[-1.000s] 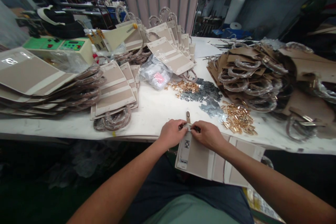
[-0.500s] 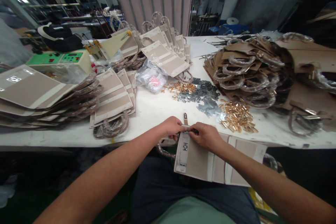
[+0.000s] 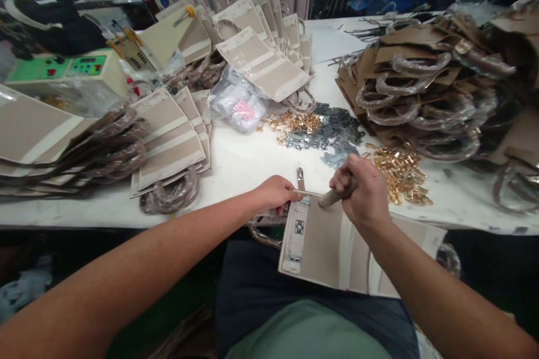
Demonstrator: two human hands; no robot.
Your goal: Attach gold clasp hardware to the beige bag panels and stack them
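A beige bag panel (image 3: pixel 324 249) with cream bands lies across the table's near edge and my lap. My left hand (image 3: pixel 275 193) pinches its top left corner, beside a small metal fitting (image 3: pixel 305 200). My right hand (image 3: pixel 364 193) is closed around a short wooden tool handle (image 3: pixel 332 197), whose end points down at the panel's top edge. A small strap piece (image 3: pixel 300 178) lies on the white table (image 3: pixel 248 165) just beyond the panel. A wrapped handle loop (image 3: pixel 263 231) hangs under the panel's left side.
Gold clasps (image 3: pixel 400 174) and grey metal plates (image 3: pixel 330 137) lie in heaps beyond my hands. Stacks of beige panels (image 3: pixel 170 140) sit left, brown panels with wrapped handles (image 3: pixel 421 90) right. A green-topped machine (image 3: pixel 63 76) and a plastic bag (image 3: pixel 238 104) stand further back.
My right hand left the panel's top edge and now grips a wooden-handled tool above it. My left hand stays pinched on the corner. The view has tilted down and closer.
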